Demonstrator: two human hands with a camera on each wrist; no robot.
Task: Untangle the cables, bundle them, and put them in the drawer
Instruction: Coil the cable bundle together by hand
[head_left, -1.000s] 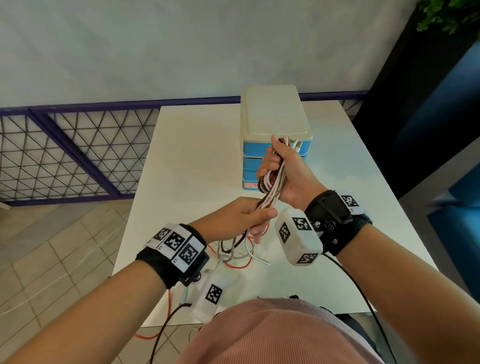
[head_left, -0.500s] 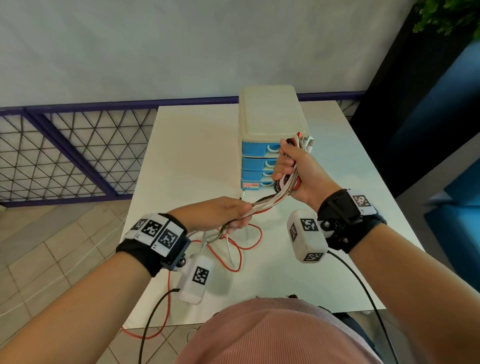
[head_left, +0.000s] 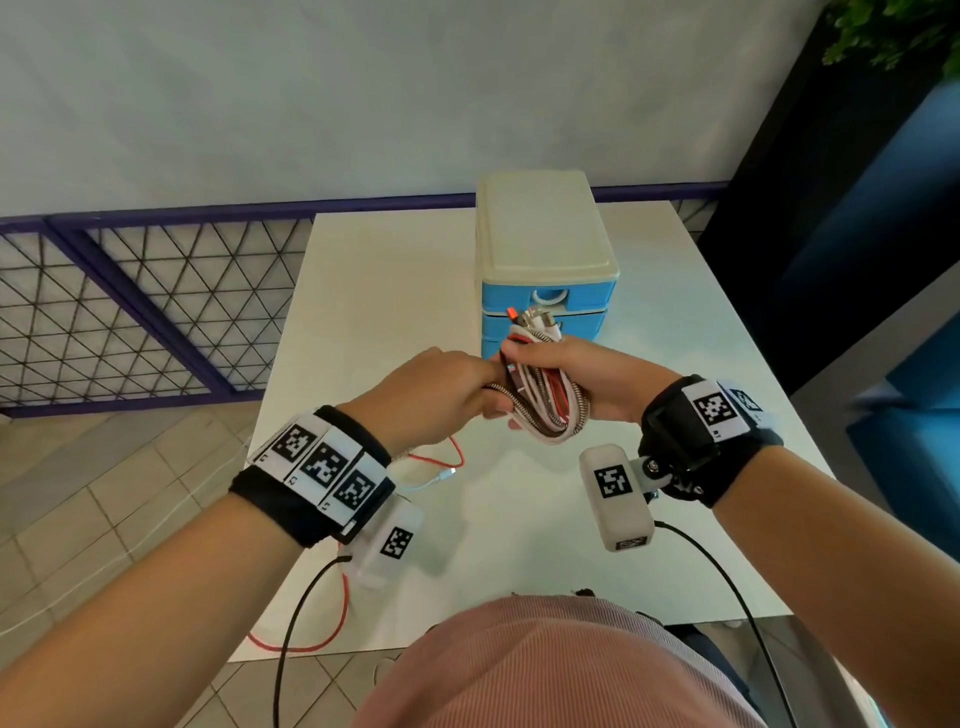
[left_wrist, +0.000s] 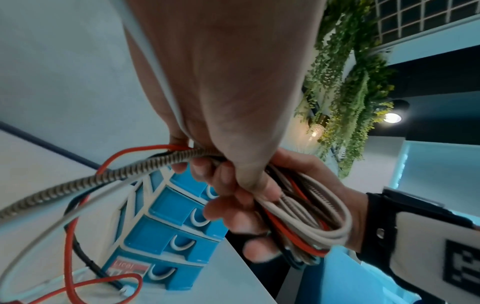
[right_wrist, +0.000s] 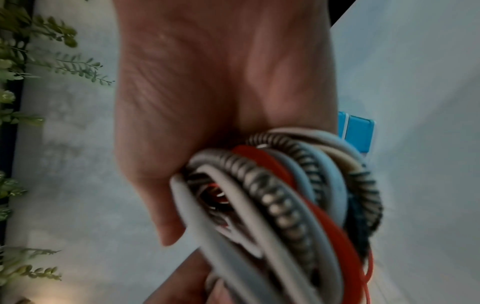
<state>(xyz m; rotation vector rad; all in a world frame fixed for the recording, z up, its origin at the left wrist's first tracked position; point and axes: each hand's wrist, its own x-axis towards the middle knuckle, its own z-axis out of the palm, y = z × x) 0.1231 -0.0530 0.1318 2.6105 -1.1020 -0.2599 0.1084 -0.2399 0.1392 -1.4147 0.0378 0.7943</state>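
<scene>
My right hand (head_left: 576, 376) grips a coiled bundle of cables (head_left: 545, 400) in white, red and braided silver, held above the table in front of the drawer unit (head_left: 540, 260). Several plug ends (head_left: 537, 319) stick out of the top of the fist. My left hand (head_left: 441, 395) pinches the trailing strands right against the bundle. In the left wrist view the braided strand (left_wrist: 78, 183) and a red strand (left_wrist: 124, 153) run from the fingers down to the table. In the right wrist view the bundle (right_wrist: 280, 197) fills the palm. The blue drawers (left_wrist: 166, 228) are all closed.
Loose red cable (head_left: 441, 460) and a white plug end (head_left: 447, 474) lie on the white table (head_left: 374, 291); a red loop (head_left: 311, 642) hangs over its near edge. A purple mesh railing (head_left: 130, 312) stands left, a dark blue wall right.
My left hand has moved up and right to meet the right hand. The right hand dropped lower and turned. Less loose cable lies on the table.
</scene>
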